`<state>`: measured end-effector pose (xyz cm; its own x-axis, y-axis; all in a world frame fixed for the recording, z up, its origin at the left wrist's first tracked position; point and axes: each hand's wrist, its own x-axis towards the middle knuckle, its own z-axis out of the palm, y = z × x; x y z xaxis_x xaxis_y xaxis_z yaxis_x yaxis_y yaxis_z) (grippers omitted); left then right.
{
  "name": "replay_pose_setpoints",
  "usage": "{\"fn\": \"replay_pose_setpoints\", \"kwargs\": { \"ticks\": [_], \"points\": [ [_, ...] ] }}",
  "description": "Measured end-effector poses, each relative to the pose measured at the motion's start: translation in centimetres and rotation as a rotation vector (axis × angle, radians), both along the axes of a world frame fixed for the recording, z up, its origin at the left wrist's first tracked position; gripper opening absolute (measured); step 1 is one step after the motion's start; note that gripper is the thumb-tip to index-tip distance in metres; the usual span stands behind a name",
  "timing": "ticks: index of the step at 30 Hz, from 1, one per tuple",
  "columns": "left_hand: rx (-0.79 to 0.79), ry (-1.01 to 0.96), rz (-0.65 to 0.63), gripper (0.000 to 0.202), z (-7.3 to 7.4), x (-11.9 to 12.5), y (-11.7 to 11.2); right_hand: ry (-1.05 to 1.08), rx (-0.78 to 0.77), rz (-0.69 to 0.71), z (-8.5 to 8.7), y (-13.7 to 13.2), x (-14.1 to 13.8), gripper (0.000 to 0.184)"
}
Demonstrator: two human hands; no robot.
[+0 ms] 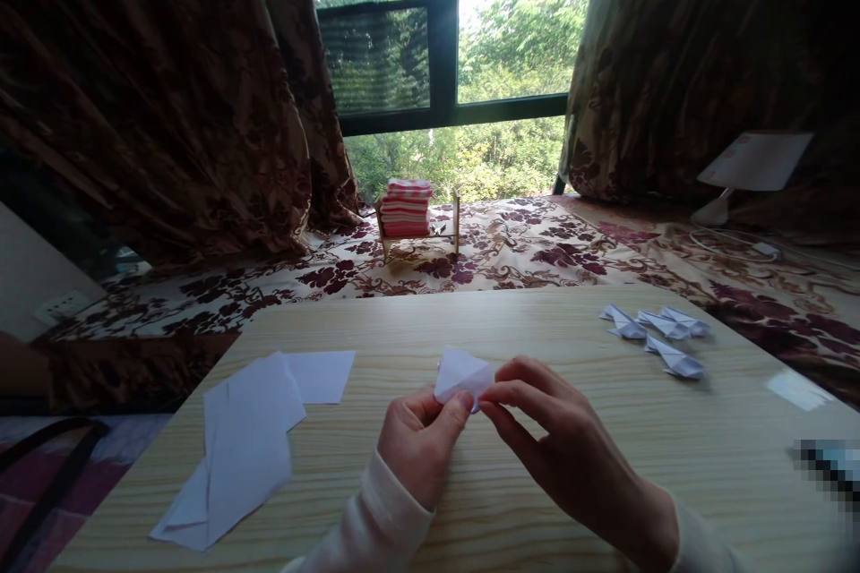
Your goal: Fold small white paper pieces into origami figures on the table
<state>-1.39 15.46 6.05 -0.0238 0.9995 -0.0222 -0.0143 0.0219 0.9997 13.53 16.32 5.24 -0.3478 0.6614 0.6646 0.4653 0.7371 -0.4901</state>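
Above the middle of the wooden table [349,501], a small folded piece of white paper [463,372] is held up between my two hands. My left hand [420,439] pinches its lower edge, with the thumb across the front. At the paper's right corner, the thumb and fingertips of my right hand [571,430] are pressed together on its edge. Flat white paper sheets [252,439] lie overlapping on the left of the table. Several folded paper pieces [675,358] are grouped at the far right.
Behind the table, a small wooden stand [457,224] carries a stack of pink striped cloths [407,208] on a flowered cover [524,255]. A white lamp [756,163] stands at the back right. Dark curtains [167,89] flank the window. A pixelated object [833,461] lies near the right edge.
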Motion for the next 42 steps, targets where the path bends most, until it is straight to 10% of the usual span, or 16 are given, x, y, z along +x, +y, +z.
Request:
{"fn": "replay_pose_setpoints", "kwargs": {
  "ticks": [9, 17, 25, 42],
  "points": [
    [-0.056, -0.118, 0.032, 0.016, -0.1, 0.3, 0.0, 0.056, -0.048, -0.056, 0.0, 0.0, -0.2, 0.011],
    [-0.048, -0.154, 0.107, 0.010, -0.1, 0.7, 0.0, 0.238, -0.704, -0.007, 0.4, 0.3, -0.4, 0.032],
    [-0.023, -0.099, 0.047, 0.016, -0.5, 0.5, 0.0, 0.429, -0.945, 0.043, 0.1, 0.2, -0.8, 0.034],
    [0.045, 0.100, -0.028, 0.023, -1.4, 0.3, 0.2, 0.467, -0.852, 0.120, -0.8, 0.2, -1.3, 0.030]
  ]
}}
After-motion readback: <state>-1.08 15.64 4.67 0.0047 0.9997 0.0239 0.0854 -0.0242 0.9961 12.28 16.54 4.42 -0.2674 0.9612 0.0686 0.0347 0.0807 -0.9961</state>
